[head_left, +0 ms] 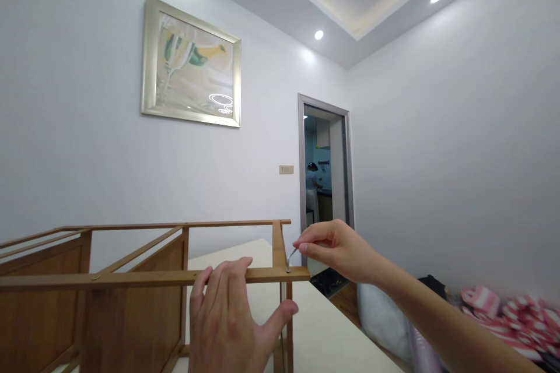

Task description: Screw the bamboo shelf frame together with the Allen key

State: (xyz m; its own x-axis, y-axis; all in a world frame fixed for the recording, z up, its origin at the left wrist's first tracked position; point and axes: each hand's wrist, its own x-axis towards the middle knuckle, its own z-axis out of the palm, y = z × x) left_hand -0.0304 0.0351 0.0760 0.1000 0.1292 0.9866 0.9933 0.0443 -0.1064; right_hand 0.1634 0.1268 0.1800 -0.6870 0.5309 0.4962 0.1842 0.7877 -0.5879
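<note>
A cream table [332, 332] carries 1 wooden frame [131, 277].

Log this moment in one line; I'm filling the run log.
left hand: braces wooden frame | right hand: pinches hex key at frame corner | frame on white table

A brown wooden furniture frame [144, 275] stands on the white table, a small bent metal hex key [290, 257] set upright in its corner joint.
</note>
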